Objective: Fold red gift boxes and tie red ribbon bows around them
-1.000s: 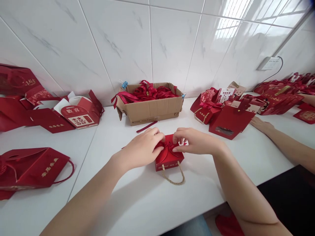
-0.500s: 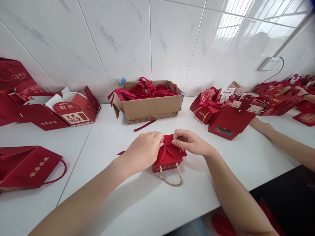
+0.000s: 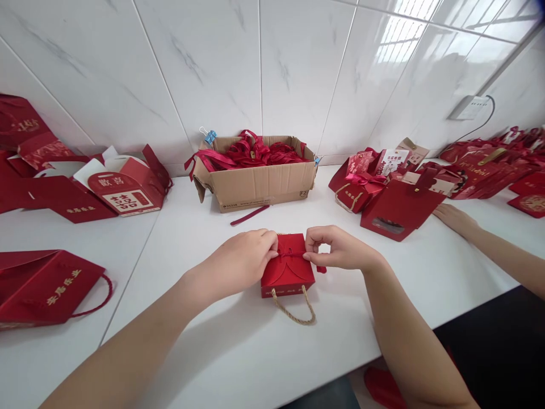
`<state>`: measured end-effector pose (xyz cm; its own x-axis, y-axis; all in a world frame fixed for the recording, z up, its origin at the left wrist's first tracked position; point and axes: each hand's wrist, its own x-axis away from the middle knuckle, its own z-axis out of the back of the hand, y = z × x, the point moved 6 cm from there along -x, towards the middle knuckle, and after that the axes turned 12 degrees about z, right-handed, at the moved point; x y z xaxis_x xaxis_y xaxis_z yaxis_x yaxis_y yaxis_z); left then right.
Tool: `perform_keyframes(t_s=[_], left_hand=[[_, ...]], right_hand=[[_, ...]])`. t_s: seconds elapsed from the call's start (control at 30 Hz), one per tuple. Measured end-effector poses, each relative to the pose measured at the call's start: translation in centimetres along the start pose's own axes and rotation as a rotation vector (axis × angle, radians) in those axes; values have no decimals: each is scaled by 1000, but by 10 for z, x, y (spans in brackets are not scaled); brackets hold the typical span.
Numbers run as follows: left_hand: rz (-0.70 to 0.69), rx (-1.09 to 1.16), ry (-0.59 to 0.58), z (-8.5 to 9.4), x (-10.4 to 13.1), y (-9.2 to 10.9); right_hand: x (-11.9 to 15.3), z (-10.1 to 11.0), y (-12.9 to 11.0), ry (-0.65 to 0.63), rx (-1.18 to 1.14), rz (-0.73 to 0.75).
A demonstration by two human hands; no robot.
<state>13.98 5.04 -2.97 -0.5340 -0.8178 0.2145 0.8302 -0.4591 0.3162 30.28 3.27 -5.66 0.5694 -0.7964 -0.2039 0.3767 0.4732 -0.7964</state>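
A small red gift box [image 3: 287, 275] with a beige rope handle [image 3: 293, 317] lies on the white table, its curved flaps folded over the top. A thin red ribbon [image 3: 292, 254] crosses the top of the box with a small knot near the middle. My left hand [image 3: 250, 257] pinches the ribbon at the box's left edge. On the right side, my right hand [image 3: 332, 248] pinches the ribbon's other part between thumb and finger, and a ribbon end hangs below it.
Behind the box stands a cardboard box [image 3: 259, 186] of red ribbons, with a loose ribbon [image 3: 250, 216] before it. Red gift boxes [image 3: 128, 190] are at left, more [image 3: 395, 207] at right. Another person's hand [image 3: 457, 220] rests at the right.
Both hands have moved apart and outward, drawing the ribbon straight across the box. The ribbon loops over the top have become a tight, small knot.
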Motion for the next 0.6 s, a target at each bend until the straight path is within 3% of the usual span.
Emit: perform_keyframes(t_s=[0.17,0.3,0.47,0.6], left_hand=[[-14,80,15,1,0,-2],[-14,136,37,3,-1,-1],[-66,111,117,8,0,4],[-102,63,98,5,0,5]], right_hand=[[3,-3,1,3,-44,-46],[9,-8,6,10,-173,-181],[16,-3,9,41,-152,-289],[22,-1,11,-46,-194,-394]])
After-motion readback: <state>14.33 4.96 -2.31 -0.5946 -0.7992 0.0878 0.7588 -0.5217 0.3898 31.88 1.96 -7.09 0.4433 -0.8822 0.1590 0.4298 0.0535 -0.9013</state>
